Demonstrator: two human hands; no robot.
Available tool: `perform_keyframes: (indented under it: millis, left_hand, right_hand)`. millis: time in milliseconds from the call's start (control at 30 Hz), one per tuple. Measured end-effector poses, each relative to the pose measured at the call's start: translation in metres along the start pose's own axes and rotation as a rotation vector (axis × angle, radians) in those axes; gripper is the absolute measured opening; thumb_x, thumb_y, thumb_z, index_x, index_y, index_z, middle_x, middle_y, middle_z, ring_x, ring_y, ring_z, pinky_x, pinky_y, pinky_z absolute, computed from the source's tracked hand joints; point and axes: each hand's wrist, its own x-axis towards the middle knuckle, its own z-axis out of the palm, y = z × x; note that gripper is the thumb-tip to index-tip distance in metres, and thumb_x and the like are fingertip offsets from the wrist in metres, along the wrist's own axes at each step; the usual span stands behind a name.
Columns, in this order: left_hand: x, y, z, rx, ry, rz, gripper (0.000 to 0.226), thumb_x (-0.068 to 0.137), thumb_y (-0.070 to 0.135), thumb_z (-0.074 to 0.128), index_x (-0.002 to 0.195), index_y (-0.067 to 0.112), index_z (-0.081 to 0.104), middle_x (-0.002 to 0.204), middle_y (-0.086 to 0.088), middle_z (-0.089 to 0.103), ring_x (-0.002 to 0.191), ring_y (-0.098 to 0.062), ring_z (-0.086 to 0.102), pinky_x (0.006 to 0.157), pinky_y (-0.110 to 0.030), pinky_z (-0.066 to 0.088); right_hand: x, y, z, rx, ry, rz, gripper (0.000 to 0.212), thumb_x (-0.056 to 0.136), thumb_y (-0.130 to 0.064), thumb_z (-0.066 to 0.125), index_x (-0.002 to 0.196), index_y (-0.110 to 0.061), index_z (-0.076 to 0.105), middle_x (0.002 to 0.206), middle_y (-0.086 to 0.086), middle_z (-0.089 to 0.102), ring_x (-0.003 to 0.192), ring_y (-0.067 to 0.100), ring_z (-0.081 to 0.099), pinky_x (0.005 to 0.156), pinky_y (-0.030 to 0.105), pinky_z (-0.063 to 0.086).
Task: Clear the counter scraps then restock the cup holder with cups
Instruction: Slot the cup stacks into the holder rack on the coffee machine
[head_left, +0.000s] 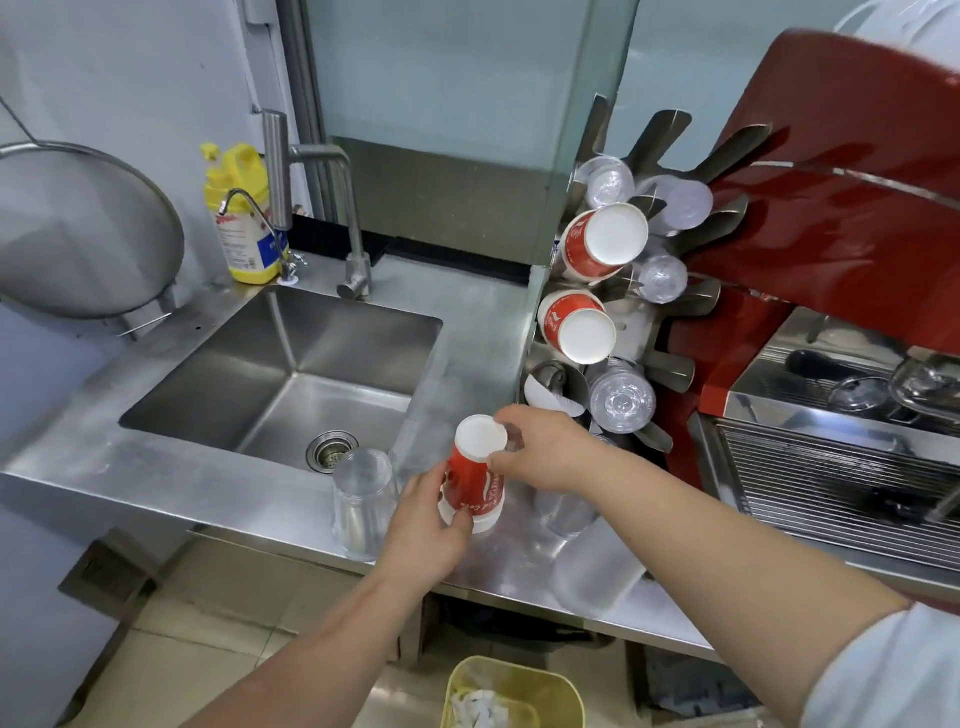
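A round metal strainer (78, 234) hangs against the wall at far left, and a yellow detergent bottle (240, 218) stands on the back ledge beside the steel faucet (332, 208). Below them the stainless sink (270, 374) is set into the steel counter (156, 483), its drain (332, 451) near the front wall. A stack of clear plastic cups (362, 504) stands upside down on the counter's front edge, just left of the hands. The left hand (423, 525) has its fingers curled around the lower, rim end of a stack of red paper cups (475, 475), which is held bottom-up and tilted above the counter. The right hand (545, 449) pinches the upper, white-bottomed end of the same stack between thumb and fingertips. On the floor below sits a yellow bin (519, 691) with white scraps in it. Just right of the hands, more clear cups (592, 566) lie on the counter. Behind them the metal cup holder (670, 312) carries red paper cups and clear cups in its slots, pointing bottom-first toward the camera. A red espresso machine (841, 218) fills the far right.
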Motion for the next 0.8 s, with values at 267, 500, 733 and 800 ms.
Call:
perform_keyframes:
  millis: [267,500,733,800]
  left_hand:
    - [0.008,0.042,-0.043,0.074,0.031,0.16,0.035,0.088,0.012,0.063,0.122,0.021,0.064,0.106,0.008,0.057,0.1,-0.013,0.062,0.093,-0.029,0.049]
    - [0.013,0.091,-0.027,0.305,-0.319,0.295,0.023,0.092,0.024,0.06,0.113,0.02,0.068,0.104,-0.001,0.065,0.097,-0.016,0.06,0.081,-0.017,0.041]
    - [0.02,0.093,0.027,0.244,-0.369,0.201,0.052,0.096,0.026,0.056,0.145,0.013,0.045,0.143,-0.007,0.05,0.132,-0.019,0.046,0.1,-0.017,0.029]
    - [0.021,0.087,0.04,0.211,-0.387,0.146,0.053,0.096,0.024,0.055,0.147,0.012,0.042,0.145,-0.009,0.047,0.134,-0.02,0.044,0.098,-0.015,0.028]
  right_hand:
    - [-0.017,0.01,-0.05,-0.258,-0.126,-0.022,0.047,0.082,-0.05,0.06,0.124,-0.029,0.057,0.116,-0.007,0.061,0.1,0.014,0.058,0.089,0.031,0.05]
    - [-0.048,0.041,-0.086,-0.302,-0.092,0.064,0.038,0.085,-0.045,0.058,0.106,-0.015,0.067,0.103,0.007,0.067,0.098,0.025,0.063,0.086,0.039,0.052]
    - [-0.054,0.076,-0.064,-0.17,0.04,0.181,0.039,0.085,-0.04,0.064,0.119,-0.02,0.062,0.11,0.001,0.065,0.101,0.021,0.059,0.086,0.029,0.047]
    - [-0.051,0.084,-0.052,-0.09,0.059,0.2,0.042,0.083,-0.036,0.066,0.122,-0.023,0.059,0.107,-0.002,0.064,0.1,0.019,0.059,0.086,0.026,0.046]
